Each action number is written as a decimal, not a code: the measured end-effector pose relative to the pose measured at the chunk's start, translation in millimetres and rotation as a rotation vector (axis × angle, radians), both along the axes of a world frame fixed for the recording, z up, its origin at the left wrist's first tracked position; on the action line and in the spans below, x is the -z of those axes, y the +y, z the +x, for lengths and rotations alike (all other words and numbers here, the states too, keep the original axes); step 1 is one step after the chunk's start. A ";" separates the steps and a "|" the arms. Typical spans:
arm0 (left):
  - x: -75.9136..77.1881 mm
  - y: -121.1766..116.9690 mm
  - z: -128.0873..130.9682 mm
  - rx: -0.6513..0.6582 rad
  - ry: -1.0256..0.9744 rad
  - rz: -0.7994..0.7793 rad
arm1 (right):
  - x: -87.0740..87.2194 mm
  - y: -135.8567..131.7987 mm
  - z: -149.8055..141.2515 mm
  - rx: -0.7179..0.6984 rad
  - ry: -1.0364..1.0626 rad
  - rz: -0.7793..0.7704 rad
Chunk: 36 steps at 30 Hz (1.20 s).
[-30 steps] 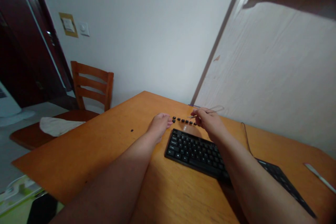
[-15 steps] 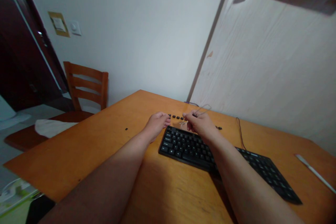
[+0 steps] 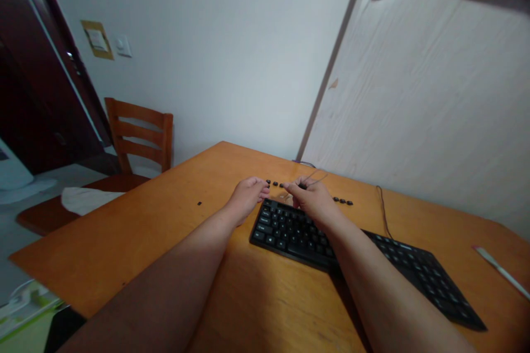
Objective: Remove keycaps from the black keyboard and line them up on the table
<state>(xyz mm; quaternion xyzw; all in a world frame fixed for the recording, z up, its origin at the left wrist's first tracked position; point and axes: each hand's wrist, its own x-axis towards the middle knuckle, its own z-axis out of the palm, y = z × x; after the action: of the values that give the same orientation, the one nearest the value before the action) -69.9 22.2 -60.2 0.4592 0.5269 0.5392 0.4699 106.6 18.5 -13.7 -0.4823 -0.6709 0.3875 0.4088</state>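
A black keyboard (image 3: 364, 256) lies on the orange wooden table (image 3: 136, 242). My left hand (image 3: 247, 197) rests on the table at the keyboard's far left corner, fingers curled together with nothing seen in them. My right hand (image 3: 313, 198) is closed in a pinch on a thin wire key puller (image 3: 317, 177), held over the keyboard's top row. A row of loose black keycaps (image 3: 275, 183) lies on the table just beyond the keyboard, with more keycaps (image 3: 343, 201) to the right of my right hand. One single keycap (image 3: 199, 203) lies apart to the left.
A wooden chair (image 3: 138, 135) stands past the table's left corner, with a white cloth (image 3: 89, 199) on a low surface beside it. The keyboard's cable (image 3: 383, 210) runs along the wall side. A slim light tool (image 3: 501, 271) lies at the far right. A wall panel stands close behind.
My right hand with the wire puller has come down and leftward from the keycap row onto the keyboard's top row. My left hand has stayed put. The view shifted slightly.
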 end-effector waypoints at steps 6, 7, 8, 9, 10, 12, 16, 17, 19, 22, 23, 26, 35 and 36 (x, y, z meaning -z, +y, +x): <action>1.1 1.3 -0.3 0.014 0.005 0.005 | 0.9 -3.6 -0.7 -0.062 -0.017 -0.024; 1.9 1.8 -0.5 0.015 0.003 0.011 | 0.9 -4.2 -1.2 -0.067 -0.016 -0.026; 2.7 2.2 -0.7 0.015 0.003 0.016 | 1.0 -4.6 -1.7 -0.074 -0.019 -0.025; 3.4 2.6 -0.9 0.015 0.003 0.019 | 1.4 -4.7 -2.4 -0.081 -0.024 -0.024; 3.9 2.9 -1.0 0.014 0.005 0.020 | 2.0 -4.6 -3.1 -0.087 -0.033 -0.022; 4.1 3.0 -1.0 0.018 0.008 0.016 | 3.6 -4.3 -4.9 -0.092 -0.060 -0.015; 2.7 1.4 -0.3 0.018 -0.002 0.026 | 6.7 -5.7 -10.1 -0.061 -0.131 0.038; 2.5 1.0 -0.1 0.016 -0.006 0.032 | 7.1 -6.6 -11.4 -0.055 -0.147 0.055; 2.5 0.5 0.2 0.017 -0.010 0.039 | 7.6 -8.4 -13.5 -0.042 -0.172 0.086; 3.7 1.2 0.3 0.025 -0.015 0.037 | 7.8 -10.6 -15.3 -0.041 -0.205 0.129; 4.3 1.7 0.2 0.027 -0.015 0.037 | 8.0 -11.0 -15.6 -0.041 -0.214 0.142; 6.1 3.5 -0.2 0.031 -0.010 0.044 | 9.3 -11.3 -16.2 -0.036 -0.235 0.181; 5.6 5.1 2.0 0.027 -0.055 0.050 | 14.9 -10.7 -18.1 -0.050 -0.353 0.265; 5.3 4.9 2.4 0.029 -0.064 0.055 | 14.6 -11.2 -18.4 -0.049 -0.361 0.272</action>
<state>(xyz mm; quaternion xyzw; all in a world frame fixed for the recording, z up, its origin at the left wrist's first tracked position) -67.5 27.2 -65.5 0.4619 0.4899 0.5610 0.4816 88.2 7.3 -28.3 -0.4680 -0.7907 0.2105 0.3338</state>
